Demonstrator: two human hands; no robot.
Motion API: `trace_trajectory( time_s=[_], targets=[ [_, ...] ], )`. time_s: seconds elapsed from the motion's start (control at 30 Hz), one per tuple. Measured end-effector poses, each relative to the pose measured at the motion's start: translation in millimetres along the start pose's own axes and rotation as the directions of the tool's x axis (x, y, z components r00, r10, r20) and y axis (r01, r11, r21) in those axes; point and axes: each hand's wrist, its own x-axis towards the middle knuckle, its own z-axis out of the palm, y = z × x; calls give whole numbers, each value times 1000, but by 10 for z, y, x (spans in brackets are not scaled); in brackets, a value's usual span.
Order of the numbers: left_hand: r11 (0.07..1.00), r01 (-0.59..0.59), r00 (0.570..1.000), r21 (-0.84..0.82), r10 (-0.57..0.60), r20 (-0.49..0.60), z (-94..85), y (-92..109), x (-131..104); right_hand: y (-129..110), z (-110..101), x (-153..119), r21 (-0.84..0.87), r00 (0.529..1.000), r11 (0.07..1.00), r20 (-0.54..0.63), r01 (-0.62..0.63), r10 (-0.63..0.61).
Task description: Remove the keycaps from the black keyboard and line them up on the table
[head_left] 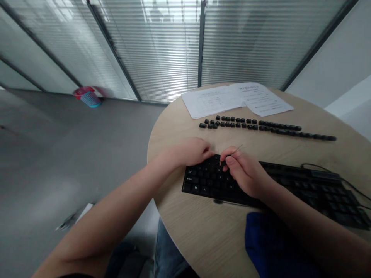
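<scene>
A black keyboard [208, 181] lies near the front of the round table, with keys in place on its lower left part. My left hand [194, 151] rests at its upper left edge, fingers curled down against it; the fingertips are partly hidden. Over the left half of the keys, my right hand [245, 170] pinches a thin wire tool [238, 149], whose ends stick out past the fingers. Behind the keyboard, loose black keycaps [228, 124] are laid out in long rows. What the tool's lower end touches is too small to tell.
Printed papers [214, 101] lie at the table's [179, 216] far edge. Dark blue cloth [261, 239] is at the near side, under my right forearm. A cable [319, 166] runs behind the keyboard's right end. A red and blue basket [90, 98] stands on the floor.
</scene>
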Motion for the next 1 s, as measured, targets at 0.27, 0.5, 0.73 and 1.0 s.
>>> trace_trajectory(
  time_s=[0.27,0.5,0.73,1.0],
  targets=[
    [999,-7,980,-40,-1,-199,327,-39,27,104,-15,31,-24,994,995,-52,92,-93],
    [998,-64,988,30,68,-140,214,-19,278,179,-22,52,-103,968,980,-168,169,-185],
    [1000,-13,984,-2,12,-176,272,-33,306,170,-29,51,-137,963,971,-159,196,-217],
    [998,5,978,-63,-18,-207,293,-44,286,115,-40,59,-238,969,948,-74,213,-237]
  ],
)
